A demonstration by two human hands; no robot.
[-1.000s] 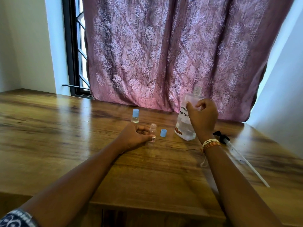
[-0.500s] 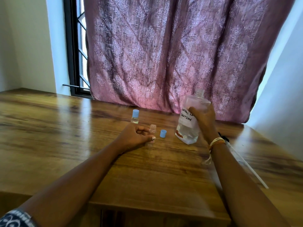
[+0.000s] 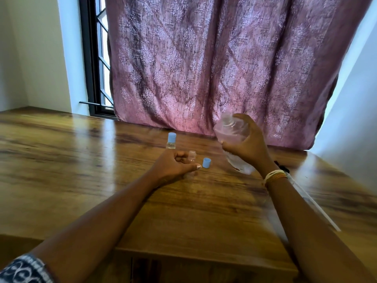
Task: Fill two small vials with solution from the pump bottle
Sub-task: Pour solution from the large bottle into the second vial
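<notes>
A glossy wooden table [image 3: 85, 166] fills the foreground, catching daylight. Behind it hangs a mauve patterned curtain [image 3: 214, 62], covering most of a black-framed window [image 3: 89, 64] with a grille. Pale walls [image 3: 34, 52] stand on either side.

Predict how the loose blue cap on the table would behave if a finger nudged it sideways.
The blue cap looks like small, thin plastic, so it is probably very light and would skid easily on the glossy table. It stands on end, so a low push likely slides it. A higher push might tip it, and being round, it could then roll toward the open vial.
</notes>
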